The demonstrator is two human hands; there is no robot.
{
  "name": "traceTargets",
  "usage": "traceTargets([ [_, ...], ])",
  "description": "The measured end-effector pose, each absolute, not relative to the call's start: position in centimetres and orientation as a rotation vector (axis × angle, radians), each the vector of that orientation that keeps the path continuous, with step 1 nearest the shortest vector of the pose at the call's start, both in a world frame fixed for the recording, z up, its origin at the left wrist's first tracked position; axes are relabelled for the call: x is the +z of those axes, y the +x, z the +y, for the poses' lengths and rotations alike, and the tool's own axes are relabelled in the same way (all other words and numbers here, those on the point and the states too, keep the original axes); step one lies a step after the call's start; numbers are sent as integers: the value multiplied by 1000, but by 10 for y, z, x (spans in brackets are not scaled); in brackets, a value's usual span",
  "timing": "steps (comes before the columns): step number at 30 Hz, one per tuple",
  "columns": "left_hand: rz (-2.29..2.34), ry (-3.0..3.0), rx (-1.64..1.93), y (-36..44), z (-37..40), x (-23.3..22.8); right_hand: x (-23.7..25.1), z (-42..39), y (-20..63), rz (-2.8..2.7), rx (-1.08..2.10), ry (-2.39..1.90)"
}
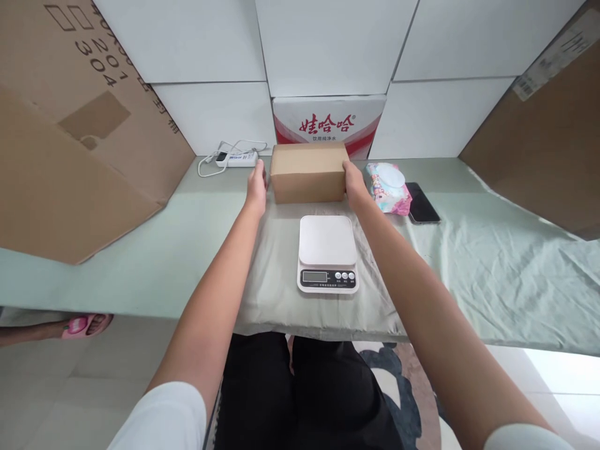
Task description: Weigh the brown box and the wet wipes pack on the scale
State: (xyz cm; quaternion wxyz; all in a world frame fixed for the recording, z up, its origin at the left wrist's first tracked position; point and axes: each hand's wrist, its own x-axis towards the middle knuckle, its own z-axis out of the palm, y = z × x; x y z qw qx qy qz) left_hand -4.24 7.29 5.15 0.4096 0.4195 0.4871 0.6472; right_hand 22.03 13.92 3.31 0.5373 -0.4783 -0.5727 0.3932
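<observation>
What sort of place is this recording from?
Probably a room at home set up as a work spot, though a small shop or office is possible: a digital scale sits on a cloth-covered table, and a pink slipper shows at lower left.

Short sleeves in plain white are worn; the left sleeve (162, 417) is shown with a rounded, loose hem, and of the right sleeve (525, 437) only a strip is caught at the lower edge. Forearms (218, 287), left hand (256, 184) and right hand (354, 181) are left bare. Legs are covered by black trousers (260, 394), dark and matte; fine detail is lost.
</observation>
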Motion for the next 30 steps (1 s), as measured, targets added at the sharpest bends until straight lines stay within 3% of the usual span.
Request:
traceTargets([
  [5, 1222, 1072, 1626, -27, 62, 73, 60, 115, 226, -1458, 854, -1079],
  [11, 1054, 1277, 1627, -24, -39, 89, 109, -1, 260, -1719, 678, -974],
  [17, 1115, 1351, 1563, -1, -120, 61, 84, -95, 285, -1653, 682, -1109],
  [30, 1103, 1313, 1533, 17, -125, 53, 68, -94, 296, -1597, 685, -1173],
])
